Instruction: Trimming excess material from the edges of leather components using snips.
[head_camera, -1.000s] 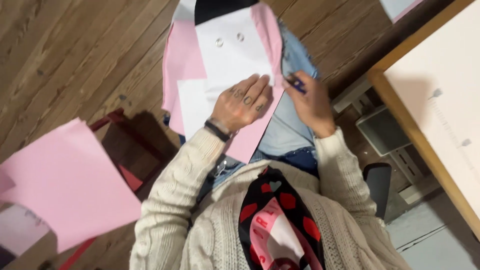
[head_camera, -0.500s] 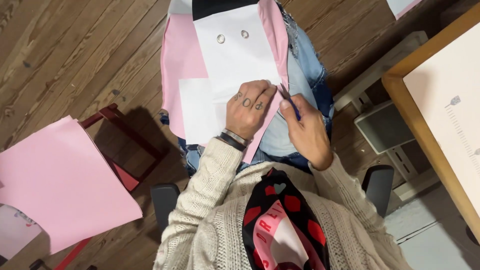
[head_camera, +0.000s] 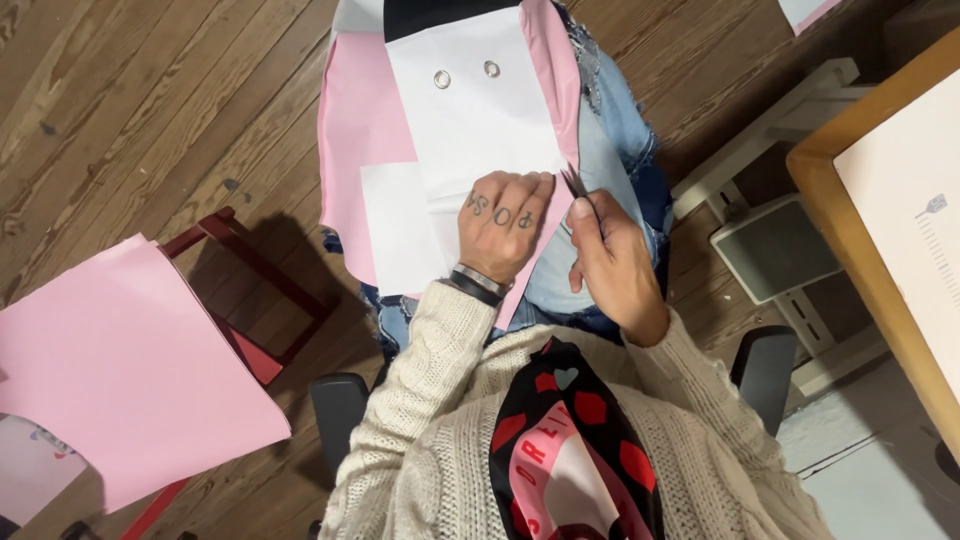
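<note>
White sheet (head_camera: 478, 120) with two metal eyelets lies on pink paper (head_camera: 362, 140) across the lap. Left hand (head_camera: 503, 225) presses flat on it, fingers together. Right hand (head_camera: 612, 265) grips small scissors (head_camera: 577, 187) at the edge. Pink stack (head_camera: 120, 370) lower left. View has shifted closer since before; hands barely moved.

Lap hemmed in: red wooden stool (head_camera: 240, 300) at 9 o'clock, light wooden table (head_camera: 860, 230) at 3 o'clock; bare plank floor (head_camera: 150, 110) left open at 10 o'clock.

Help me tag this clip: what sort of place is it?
Probably a home craft room: wooden plank floor, a wood-edged table, pink paper sheets.
</note>
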